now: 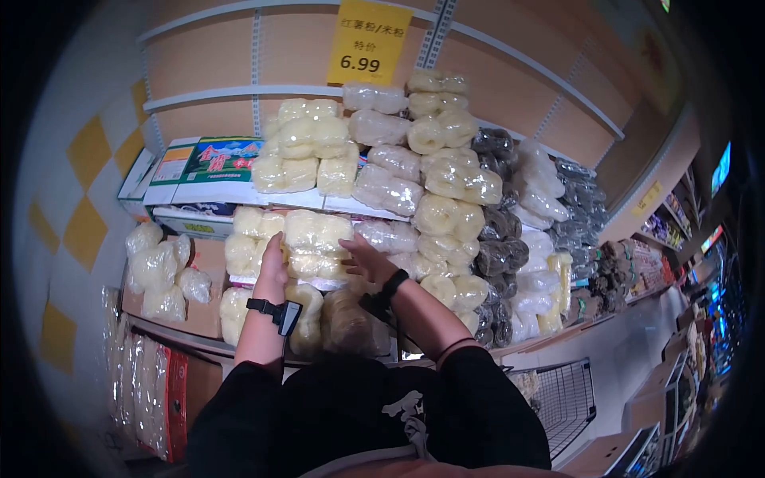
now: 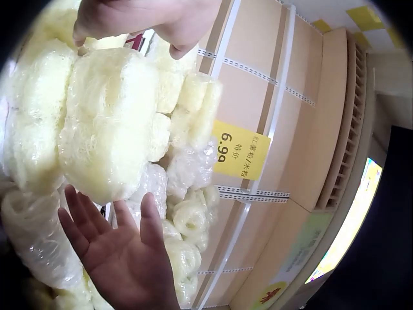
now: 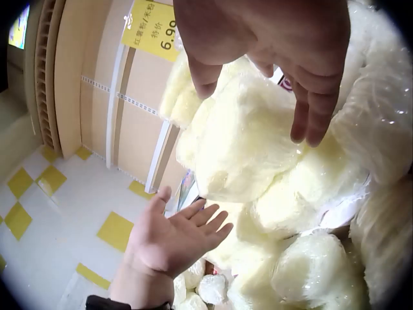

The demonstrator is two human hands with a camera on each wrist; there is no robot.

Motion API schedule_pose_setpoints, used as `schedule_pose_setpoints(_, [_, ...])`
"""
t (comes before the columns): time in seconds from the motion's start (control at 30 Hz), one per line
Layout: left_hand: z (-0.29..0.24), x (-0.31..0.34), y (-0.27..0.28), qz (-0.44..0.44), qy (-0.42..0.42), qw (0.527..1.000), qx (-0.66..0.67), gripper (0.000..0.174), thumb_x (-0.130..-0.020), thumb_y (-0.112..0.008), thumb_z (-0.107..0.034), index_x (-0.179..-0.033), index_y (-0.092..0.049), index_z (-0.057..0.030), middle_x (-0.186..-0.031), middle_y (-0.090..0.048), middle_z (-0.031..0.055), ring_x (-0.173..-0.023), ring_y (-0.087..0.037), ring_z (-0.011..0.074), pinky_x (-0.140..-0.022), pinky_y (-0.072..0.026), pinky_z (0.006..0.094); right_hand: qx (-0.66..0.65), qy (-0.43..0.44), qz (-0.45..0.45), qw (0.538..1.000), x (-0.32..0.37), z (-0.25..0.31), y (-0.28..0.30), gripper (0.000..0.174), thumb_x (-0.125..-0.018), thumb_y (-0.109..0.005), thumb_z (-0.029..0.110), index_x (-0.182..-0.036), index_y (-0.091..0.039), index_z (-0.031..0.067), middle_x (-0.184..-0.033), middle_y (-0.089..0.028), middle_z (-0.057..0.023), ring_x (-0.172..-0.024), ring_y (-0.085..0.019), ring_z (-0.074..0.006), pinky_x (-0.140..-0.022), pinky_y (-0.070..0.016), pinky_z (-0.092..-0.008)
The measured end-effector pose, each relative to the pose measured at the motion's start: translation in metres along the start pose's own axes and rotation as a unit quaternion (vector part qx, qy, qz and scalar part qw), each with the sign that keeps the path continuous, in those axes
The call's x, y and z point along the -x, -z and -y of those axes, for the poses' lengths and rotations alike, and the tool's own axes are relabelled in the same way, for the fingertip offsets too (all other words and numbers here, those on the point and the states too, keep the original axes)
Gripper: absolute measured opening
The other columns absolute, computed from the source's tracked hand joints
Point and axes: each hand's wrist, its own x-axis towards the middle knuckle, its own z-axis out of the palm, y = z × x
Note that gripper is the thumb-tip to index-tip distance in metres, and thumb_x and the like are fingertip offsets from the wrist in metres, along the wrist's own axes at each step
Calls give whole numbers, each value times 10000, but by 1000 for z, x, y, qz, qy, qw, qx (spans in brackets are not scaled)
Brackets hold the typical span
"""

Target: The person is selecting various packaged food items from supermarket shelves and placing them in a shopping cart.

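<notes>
A pale yellow noodle pack in clear wrap lies on the stacked packs between both hands. My left hand is at its left side and my right hand at its right, fingers spread. In the left wrist view the pack has the left hand above it and the right hand below, palm showing. The right wrist view shows the right hand over the pack, the left hand with palm up. Whether either touches the pack is unclear.
Stacks of white, yellow and dark noodle packs fill the shelf to the right. A printed carton and white bundles are at left. A yellow price sign hangs above; a wire cart stands lower right.
</notes>
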Motion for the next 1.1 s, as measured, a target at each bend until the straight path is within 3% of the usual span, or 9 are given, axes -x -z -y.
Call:
schedule_pose_setpoints(0.17, [18,-35,5,24,28,998,-55,688,-819,-543,-520,-1349,-374,-115,-1369,-335,93,-1246,-317,241,-997,-292,443,-4,47,-4,999,-23,-24,-1,780,-856,-597,357,-1446,-116,188,-1299,-415,-125,-1065,-479,-292,-895,-399,-457])
schedule_pose_setpoints(0.27, [33,-55,19,-54,31,998,-32,516,-805,-563,-473,-1258,-409,-280,-1354,-349,25,-1175,-371,229,-826,-377,490,-34,86,-51,994,-9,-22,-12,716,-880,-573,356,-1440,-161,182,-1237,-471,-84,-1067,-472,-270,-892,-387,-499])
schedule_pose_setpoints(0.43, [11,23,-24,14,-52,996,69,386,-860,-503,-429,-1164,-488,-192,-1244,-503,-15,-1147,-460,204,-871,-398,477,-119,232,12,965,51,-5,10,659,-903,-539,345,-1423,-187,144,-1369,-338,-119,-1265,-354,-238,-997,-325,-474])
schedule_pose_setpoints(0.6, [0,72,-92,273,-53,895,348,346,-925,-421,-358,-1121,-522,-91,-1264,-528,77,-1222,-445,268,-1011,-341,525,-160,398,17,903,166,24,46,680,-890,-557,358,-1405,-204,86,-1407,-304,-87,-1272,-357,-218,-1034,-322,-373])
schedule_pose_setpoints(0.73, [67,116,-165,362,-59,917,156,395,-935,-430,-313,-1219,-493,-45,-1244,-535,116,-1172,-491,257,-994,-399,408,-202,452,-34,868,231,-15,91,769,-855,-606,400,-1420,-200,72,-1407,-331,-97,-1274,-367,-227,-1039,-331,-362])
schedule_pose_setpoints(0.83, [103,176,-195,405,-307,841,-186,380,-963,-376,-275,-1209,-511,-20,-1183,-570,130,-1094,-551,235,-932,-459,363,-219,422,-120,872,286,-49,124,732,-868,-577,433,-1407,-254,56,-1378,-389,-93,-1257,-395,-214,-1043,-329,-348])
schedule_pose_setpoints(0.9, [131,181,-221,509,89,856,-15,313,-933,-459,-193,-1167,-538,-1,-1110,-607,127,-1011,-596,209,-866,-498,353,-239,400,-180,866,316,-75,142,706,-862,-570,471,-1367,-337,37,-1326,-456,-97,-1225,-437,-198,-1040,-340,-341])
schedule_pose_setpoints(0.97, [152,198,-238,514,161,842,-21,313,-888,-529,-151,-1157,-540,7,-1082,-619,121,-980,-610,207,-846,-507,351,-239,403,-211,858,344,-102,153,687,-872,-556,470,-1361,-343,37,-1324,-457,-96,-1220,-442,-199,-1037,-346,-340])
schedule_pose_setpoints(1.1, [174,247,-251,606,62,782,-130,427,-770,-664,-44,-1174,-530,-15,-1114,-603,135,-1051,-586,227,-875,-503,375,-241,416,-247,842,401,-134,160,609,-931,-462,448,-1366,-325,45,-1322,-447,-90,-1220,-435,-196,-1020,-356,-333])
